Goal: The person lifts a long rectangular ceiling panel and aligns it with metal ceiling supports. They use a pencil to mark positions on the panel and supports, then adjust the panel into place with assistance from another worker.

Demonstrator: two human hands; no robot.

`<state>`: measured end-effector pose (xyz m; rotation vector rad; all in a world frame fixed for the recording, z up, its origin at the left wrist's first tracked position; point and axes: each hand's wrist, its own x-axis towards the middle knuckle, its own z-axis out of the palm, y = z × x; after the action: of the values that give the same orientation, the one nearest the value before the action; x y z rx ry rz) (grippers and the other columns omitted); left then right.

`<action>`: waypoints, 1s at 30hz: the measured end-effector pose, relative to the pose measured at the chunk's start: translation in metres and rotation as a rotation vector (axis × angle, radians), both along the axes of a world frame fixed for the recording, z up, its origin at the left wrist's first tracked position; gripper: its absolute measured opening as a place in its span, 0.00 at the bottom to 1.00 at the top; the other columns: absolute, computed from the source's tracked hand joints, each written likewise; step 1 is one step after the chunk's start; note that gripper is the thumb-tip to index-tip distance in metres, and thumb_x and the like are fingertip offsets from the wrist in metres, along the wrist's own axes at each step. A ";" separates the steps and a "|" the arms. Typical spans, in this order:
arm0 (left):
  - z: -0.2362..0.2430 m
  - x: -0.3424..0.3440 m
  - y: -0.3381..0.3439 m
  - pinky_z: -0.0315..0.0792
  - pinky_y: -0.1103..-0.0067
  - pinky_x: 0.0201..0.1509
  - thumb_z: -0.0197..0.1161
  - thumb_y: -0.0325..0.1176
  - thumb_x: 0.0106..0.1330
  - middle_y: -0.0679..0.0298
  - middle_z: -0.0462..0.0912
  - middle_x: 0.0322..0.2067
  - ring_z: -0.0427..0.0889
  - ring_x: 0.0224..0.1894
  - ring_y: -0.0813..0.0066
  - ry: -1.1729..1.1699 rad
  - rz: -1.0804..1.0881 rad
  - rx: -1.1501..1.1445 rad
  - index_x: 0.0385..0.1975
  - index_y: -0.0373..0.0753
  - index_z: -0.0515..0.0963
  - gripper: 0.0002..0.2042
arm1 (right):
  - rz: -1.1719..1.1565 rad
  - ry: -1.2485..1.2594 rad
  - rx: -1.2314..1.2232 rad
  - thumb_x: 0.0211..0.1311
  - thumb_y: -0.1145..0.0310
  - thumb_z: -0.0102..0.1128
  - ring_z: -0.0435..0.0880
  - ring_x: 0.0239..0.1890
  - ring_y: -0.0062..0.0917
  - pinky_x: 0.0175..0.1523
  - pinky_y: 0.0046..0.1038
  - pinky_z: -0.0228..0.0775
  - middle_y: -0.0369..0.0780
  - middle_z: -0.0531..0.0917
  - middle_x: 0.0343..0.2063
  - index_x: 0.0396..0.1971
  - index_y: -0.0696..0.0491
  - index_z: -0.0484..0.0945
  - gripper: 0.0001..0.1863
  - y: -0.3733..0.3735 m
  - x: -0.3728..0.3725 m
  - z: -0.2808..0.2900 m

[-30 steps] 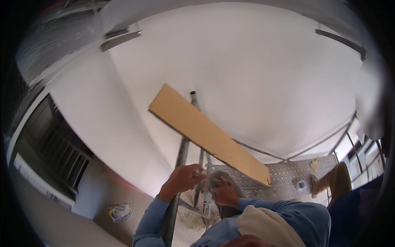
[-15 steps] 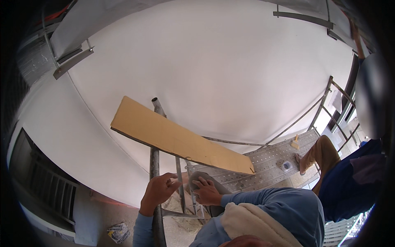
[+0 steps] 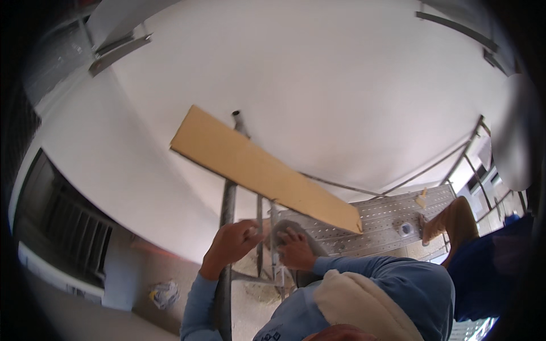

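Observation:
Beside the upright scaffold pole (image 3: 227, 207), my left hand (image 3: 232, 244) is held with its fingers curled together; whatever they may hold is hidden and blurred. My right hand (image 3: 297, 250) lies open on my grey-trousered knee (image 3: 304, 232), fingers apart. Ahead of both hands, a long tan board (image 3: 264, 170) slants from upper left to lower right. It crosses in front of the pole, and its lower right end reaches over the perforated metal scaffold platform (image 3: 369, 241). Neither hand touches the board.
A yellowish brush (image 3: 421, 198) and a small round container (image 3: 405, 229) rest on the platform. At right, another person's bent leg (image 3: 455, 227) is beside them. A large white wall (image 3: 341, 85) curves behind. Crumpled plastic (image 3: 165, 294) lies on the floor at lower left.
The view has shifted, so the board, platform and wall sit further right. My left hand's fingers look more curled in. My right hand stays on the knee.

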<state>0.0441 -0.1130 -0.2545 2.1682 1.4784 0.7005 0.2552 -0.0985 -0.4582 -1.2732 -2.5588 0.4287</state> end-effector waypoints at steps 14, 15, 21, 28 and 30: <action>0.003 0.000 0.002 0.66 0.75 0.25 0.71 0.41 0.63 0.59 0.76 0.16 0.72 0.17 0.74 -0.041 -0.019 -0.062 0.42 0.34 0.82 0.17 | -0.016 0.113 -0.049 0.59 0.53 0.63 0.51 0.75 0.45 0.72 0.53 0.41 0.44 0.66 0.69 0.46 0.47 0.87 0.19 0.005 -0.001 0.000; 0.003 0.000 0.002 0.65 0.75 0.24 0.71 0.41 0.63 0.59 0.74 0.16 0.70 0.17 0.74 -0.050 -0.019 -0.057 0.42 0.34 0.82 0.17 | -0.032 0.144 -0.070 0.61 0.52 0.62 0.51 0.75 0.45 0.72 0.53 0.41 0.43 0.66 0.69 0.46 0.48 0.87 0.19 0.006 -0.002 0.001; 0.002 -0.001 0.001 0.59 0.75 0.22 0.71 0.39 0.64 0.64 0.66 0.13 0.62 0.16 0.77 -0.061 -0.044 -0.025 0.43 0.34 0.81 0.16 | -0.085 0.233 -0.109 0.66 0.52 0.58 0.54 0.75 0.43 0.72 0.51 0.42 0.41 0.70 0.66 0.43 0.48 0.86 0.18 0.008 -0.003 -0.004; 0.009 0.001 -0.001 0.58 0.76 0.22 0.71 0.38 0.63 0.64 0.64 0.13 0.61 0.16 0.79 -0.070 -0.032 -0.061 0.43 0.34 0.81 0.16 | -0.039 0.329 0.233 0.70 0.60 0.55 0.70 0.63 0.42 0.63 0.45 0.61 0.43 0.77 0.58 0.38 0.52 0.85 0.13 0.028 0.004 -0.054; 0.008 0.001 -0.002 0.59 0.78 0.22 0.71 0.36 0.64 0.65 0.67 0.14 0.62 0.17 0.81 -0.053 0.000 -0.006 0.41 0.33 0.81 0.14 | -0.180 0.657 0.096 0.71 0.59 0.54 0.75 0.59 0.39 0.60 0.43 0.66 0.44 0.79 0.54 0.37 0.54 0.84 0.15 0.038 0.016 -0.067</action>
<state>0.0448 -0.1155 -0.2462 2.1290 1.4520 0.7468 0.2709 -0.0602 -0.5248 -1.0852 -1.8793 0.5653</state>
